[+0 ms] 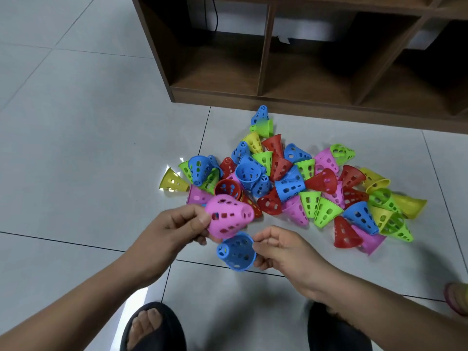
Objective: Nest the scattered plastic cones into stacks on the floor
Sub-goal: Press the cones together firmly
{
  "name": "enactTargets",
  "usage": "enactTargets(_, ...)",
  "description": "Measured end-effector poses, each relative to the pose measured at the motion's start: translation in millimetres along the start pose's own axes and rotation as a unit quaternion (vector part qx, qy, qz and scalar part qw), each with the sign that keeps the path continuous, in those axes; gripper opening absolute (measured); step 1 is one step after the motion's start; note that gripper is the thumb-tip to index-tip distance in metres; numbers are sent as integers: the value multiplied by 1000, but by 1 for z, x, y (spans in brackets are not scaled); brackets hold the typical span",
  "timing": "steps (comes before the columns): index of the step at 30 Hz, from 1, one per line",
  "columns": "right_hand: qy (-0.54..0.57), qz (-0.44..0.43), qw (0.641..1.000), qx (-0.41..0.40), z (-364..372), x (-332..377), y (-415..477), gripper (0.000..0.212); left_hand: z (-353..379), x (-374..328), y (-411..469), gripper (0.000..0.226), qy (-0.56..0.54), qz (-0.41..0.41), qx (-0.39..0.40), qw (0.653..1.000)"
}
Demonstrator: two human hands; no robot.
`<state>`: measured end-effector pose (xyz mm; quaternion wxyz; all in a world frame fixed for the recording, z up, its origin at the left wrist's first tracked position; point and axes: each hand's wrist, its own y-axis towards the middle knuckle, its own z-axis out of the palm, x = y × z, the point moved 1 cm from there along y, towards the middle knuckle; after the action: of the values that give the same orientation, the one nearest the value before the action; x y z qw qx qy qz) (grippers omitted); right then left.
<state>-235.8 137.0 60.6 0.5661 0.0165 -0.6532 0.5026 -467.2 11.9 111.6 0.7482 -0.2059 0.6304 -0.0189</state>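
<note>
A: Which items are in hand?

B: Two. The pink cone [229, 216] is pinched at its wide rim by the left hand [182, 224], with its narrow end pointing right. The blue cone [236, 250] sits just below it. The right hand [283, 252] grips it at the wide rim, narrow end toward the left. Both are held above the floor [76, 148], not resting on it.

A: Handling properties?

B: Judged by appearance, they are thin moulded plastic pierced with slots. That makes them light and fairly stiff, with some give at the open rim. The smooth walls may slip, but the slots offer purchase. Breakage seems unlikely.

A: Recommended hold?

B: Hold at the wide rim, so the narrow end stays free to enter the next cone's mouth. Align the axes before pushing, since a skewed cone would probably jam.

A: Remaining stock?

B: The pile of cones [291, 178] lies loose on the floor beyond the hands. They are red, blue, green, yellow and pink, and tipped every way. Behind them stands a brown shelf unit [278, 59]. No finished stack shows among them.
</note>
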Motion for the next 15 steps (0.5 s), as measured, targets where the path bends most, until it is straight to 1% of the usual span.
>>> enactTargets(2, -1, 11, 1000, -12, -1, -4, 4, 4, 2, 7, -1, 30, 42, -25, 33, 998)
enactTargets(4, -13, 14, 1000, -24, -3, -7, 8, 5, 2, 18, -1, 31, 68, -56, 54, 995)
enactTargets(7, -23, 14, 999, -28, -6, -9, 11, 12, 1, 31, -4, 34, 73, -87, 62, 992)
enactTargets(10, -40, 30, 999, -3, -6, -12, 12, 17, 0, 39, -5, 35, 68, -96, 87, 989)
enactTargets(12, -49, 40, 998, 3, -6, -13, 13, 16, -3, 44, -4, 39, 75, -101, 93, 988)
enactTargets(15, -72, 39, 996, -28, -11, -14, 17, 9, -9, 54, 1, 37, 102, -123, 98, 982)
